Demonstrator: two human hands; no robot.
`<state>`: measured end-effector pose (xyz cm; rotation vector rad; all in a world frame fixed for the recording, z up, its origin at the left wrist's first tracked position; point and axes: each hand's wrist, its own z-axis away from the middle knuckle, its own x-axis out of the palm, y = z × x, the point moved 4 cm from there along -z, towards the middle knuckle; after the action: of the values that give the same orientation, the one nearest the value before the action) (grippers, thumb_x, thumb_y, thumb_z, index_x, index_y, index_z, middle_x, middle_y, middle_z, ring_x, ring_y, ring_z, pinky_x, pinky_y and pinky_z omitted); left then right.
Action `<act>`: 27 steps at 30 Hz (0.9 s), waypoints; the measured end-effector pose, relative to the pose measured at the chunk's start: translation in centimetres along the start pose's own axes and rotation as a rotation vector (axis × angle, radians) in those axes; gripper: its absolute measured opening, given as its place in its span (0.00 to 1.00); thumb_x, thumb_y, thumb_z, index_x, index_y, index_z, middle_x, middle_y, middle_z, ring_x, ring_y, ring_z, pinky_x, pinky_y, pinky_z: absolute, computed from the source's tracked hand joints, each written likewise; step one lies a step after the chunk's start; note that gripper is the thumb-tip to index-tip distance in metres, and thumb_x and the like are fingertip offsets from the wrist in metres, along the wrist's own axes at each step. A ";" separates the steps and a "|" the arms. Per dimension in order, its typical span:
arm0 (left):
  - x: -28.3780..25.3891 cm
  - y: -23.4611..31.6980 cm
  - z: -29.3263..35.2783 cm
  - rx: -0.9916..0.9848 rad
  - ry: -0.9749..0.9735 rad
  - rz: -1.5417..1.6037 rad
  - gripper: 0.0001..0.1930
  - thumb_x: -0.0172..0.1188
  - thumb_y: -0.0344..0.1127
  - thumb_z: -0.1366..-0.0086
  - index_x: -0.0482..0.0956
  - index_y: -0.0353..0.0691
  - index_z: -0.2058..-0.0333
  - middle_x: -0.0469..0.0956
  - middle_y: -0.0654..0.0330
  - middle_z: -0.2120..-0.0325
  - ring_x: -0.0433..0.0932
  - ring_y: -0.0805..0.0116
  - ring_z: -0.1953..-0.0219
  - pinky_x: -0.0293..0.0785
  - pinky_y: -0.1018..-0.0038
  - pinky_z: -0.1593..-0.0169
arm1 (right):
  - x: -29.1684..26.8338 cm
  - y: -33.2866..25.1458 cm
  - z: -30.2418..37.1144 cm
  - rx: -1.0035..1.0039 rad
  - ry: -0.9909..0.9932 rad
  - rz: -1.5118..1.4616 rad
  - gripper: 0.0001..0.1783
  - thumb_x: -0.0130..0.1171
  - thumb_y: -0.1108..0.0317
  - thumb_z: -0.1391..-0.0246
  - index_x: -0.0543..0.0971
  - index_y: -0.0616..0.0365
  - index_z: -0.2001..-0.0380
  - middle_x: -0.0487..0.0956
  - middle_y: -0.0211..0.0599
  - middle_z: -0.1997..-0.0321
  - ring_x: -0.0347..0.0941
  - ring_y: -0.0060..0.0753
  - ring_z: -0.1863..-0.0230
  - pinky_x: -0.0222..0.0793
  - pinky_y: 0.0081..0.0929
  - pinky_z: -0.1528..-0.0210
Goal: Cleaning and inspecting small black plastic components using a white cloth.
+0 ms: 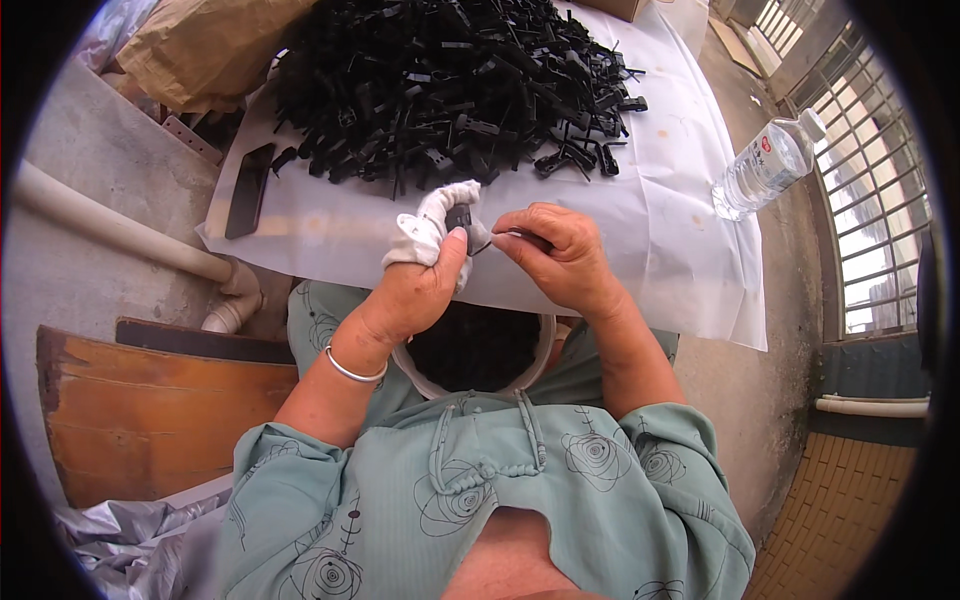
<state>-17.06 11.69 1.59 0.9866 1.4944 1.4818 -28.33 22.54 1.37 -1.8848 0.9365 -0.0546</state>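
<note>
My left hand (420, 285), partly covered by a white glove (432, 212), grips a small black plastic part (458, 219) between thumb and fingers. A white round patch shows on the glove. Just to its right, my right hand (562, 258) is closed in a pinch round a slim dark tool (528, 237); its tip reaches toward the black part, and its exact kind is hidden by the fingers. Beyond both hands lies a large heap of similar black plastic parts (430, 95). Below them, between my knees, stands a white bucket (549, 345) with dark contents.
White plastic sheeting (670, 230) covers the table. A phone (250, 190) lies at the left edge, a clear water bottle (765, 165) stands at the right. Brown paper (205, 50) is at the far left. A pipe (120, 225) and wooden board (160, 410) are on my left.
</note>
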 end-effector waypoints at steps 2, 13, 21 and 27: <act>0.2 0.0 0.2 -0.025 -0.078 0.011 0.18 0.42 0.28 0.36 0.59 0.38 0.46 0.71 0.64 0.69 0.62 0.83 0.78 0.62 0.85 0.74 | 0.3 -0.5 -0.1 0.056 0.004 -0.088 0.07 0.63 0.76 0.57 0.77 0.61 0.71 0.72 0.32 0.80 0.64 0.23 0.81 0.61 0.19 0.77; 0.2 -0.3 -0.3 0.339 0.046 -0.413 0.13 0.46 0.25 0.44 0.67 0.33 0.59 0.71 0.54 0.70 0.71 0.62 0.68 0.68 0.72 0.63 | 2.0 -0.5 -0.1 0.021 -0.117 -0.063 0.11 0.51 0.68 0.44 0.71 0.64 0.77 0.69 0.42 0.82 0.63 0.35 0.82 0.60 0.28 0.77; 0.9 1.4 0.9 0.238 0.058 -0.576 0.13 0.47 0.26 0.45 0.68 0.32 0.59 0.72 0.46 0.69 0.72 0.49 0.65 0.69 0.66 0.60 | 2.6 -0.6 0.2 0.078 -0.129 -0.062 0.10 0.52 0.69 0.45 0.71 0.63 0.78 0.68 0.42 0.83 0.61 0.36 0.83 0.60 0.28 0.78; 0.4 2.1 1.1 0.249 -0.205 -1.136 0.21 0.59 0.33 0.46 0.72 0.35 0.53 0.75 0.49 0.63 0.71 0.50 0.57 0.67 0.64 0.52 | -6.5 3.7 -1.4 0.337 0.377 0.780 0.17 0.54 0.58 0.47 0.74 0.59 0.60 0.76 0.43 0.76 0.72 0.44 0.74 0.67 0.35 0.69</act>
<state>-16.16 12.48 3.71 0.2510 1.6535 0.3769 -35.59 24.73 1.45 -1.1220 1.7461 -0.0913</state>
